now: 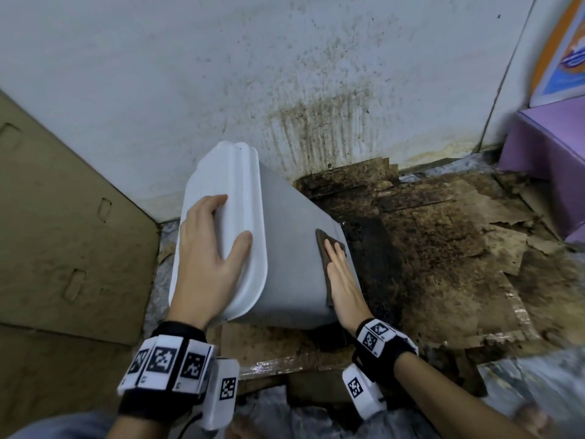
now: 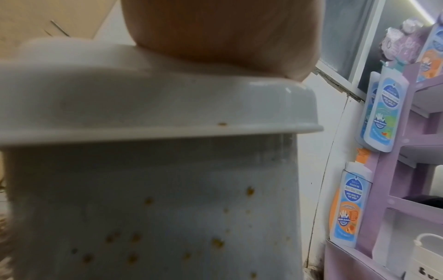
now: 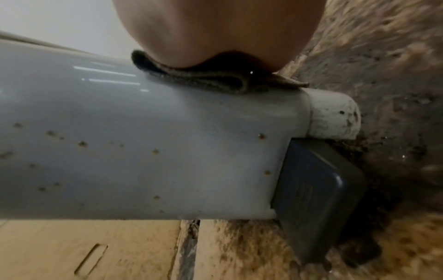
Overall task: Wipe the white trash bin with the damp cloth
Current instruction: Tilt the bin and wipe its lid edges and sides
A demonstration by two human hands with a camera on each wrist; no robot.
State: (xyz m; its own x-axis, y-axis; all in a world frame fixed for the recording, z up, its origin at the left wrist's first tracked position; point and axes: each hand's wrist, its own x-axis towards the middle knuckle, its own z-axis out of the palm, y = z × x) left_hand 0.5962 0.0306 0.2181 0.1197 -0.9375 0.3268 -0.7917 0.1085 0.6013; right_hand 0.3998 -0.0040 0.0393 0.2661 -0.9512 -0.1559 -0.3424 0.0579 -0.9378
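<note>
The white trash bin (image 1: 291, 248) leans tilted near the wall, its lid (image 1: 247, 185) toward me and to the left. My left hand (image 1: 209, 248) lies flat on the lid with fingers spread and the thumb at the lid's rim. My right hand (image 1: 342, 274) presses a brown damp cloth (image 1: 324, 245) flat against the bin's side near its base. In the right wrist view the folded cloth (image 3: 203, 79) sits under the palm (image 3: 215, 28), and the bin wall (image 3: 143, 142) carries brown specks. A dark pedal (image 3: 318, 185) sticks out at the base. The left wrist view shows more specks on the bin (image 2: 143, 189).
A large brown cardboard sheet (image 1: 63, 217) leans at the left. The wall (image 1: 316, 128) behind the bin is stained dark. Wet, dirty cardboard (image 1: 443, 236) covers the floor to the right. A purple shelf unit (image 1: 550, 147) with bottles (image 2: 383, 113) stands at the far right.
</note>
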